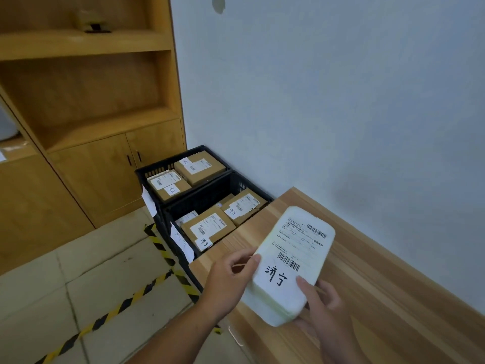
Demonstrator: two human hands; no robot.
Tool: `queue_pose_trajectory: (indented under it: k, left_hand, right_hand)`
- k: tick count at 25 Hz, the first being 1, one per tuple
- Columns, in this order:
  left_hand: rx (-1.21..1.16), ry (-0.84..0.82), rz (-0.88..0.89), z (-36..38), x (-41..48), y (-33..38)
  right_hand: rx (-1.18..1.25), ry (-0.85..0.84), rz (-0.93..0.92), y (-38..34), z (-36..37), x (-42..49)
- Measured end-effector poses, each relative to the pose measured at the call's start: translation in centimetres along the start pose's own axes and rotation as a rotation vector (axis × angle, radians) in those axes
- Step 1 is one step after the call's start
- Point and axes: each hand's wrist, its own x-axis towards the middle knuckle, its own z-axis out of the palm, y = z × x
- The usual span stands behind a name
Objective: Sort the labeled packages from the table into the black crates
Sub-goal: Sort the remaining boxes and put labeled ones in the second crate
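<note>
- White soft-sided package [294, 261], rounded corners, face up and tilted; printed label with two barcodes, black handwritten characters near its lower end. Held above the near end of the table.
- Left hand [228, 281]: grips the package's left edge, thumb on top.
- Right hand [322, 306]: holds the lower right corner, thumb on the label.
- Wooden table [393, 285], light striped grain, against the wall.
- Near black crate [210, 195], just beyond the table's end: brown labelled boxes [207, 227] inside.
- Far black crate [147, 172]: two labelled boxes.
- Wooden cabinet [105, 164] behind.
</note>
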Motion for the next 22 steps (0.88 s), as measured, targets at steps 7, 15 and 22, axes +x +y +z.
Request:
queue_pose_trajectory:
  k: [7,15,22]
  left_hand:
    - [0.051,0.029,-0.081,-6.2,9.2,-0.6]
    - [0.05,-0.018,-0.151,-16.0,18.0,-1.6]
    - [0.109,-0.186,-0.121,-28.8,27.9,-3.4]
  right_hand:
    - [0.031,-0.069,0.045,-0.5,8.5,8.6]
    - [0.017,0.011,0.095,-0.5,20.5,14.2]
    - [-0.006,0.128,0.102,0.1,34.9,17.9]
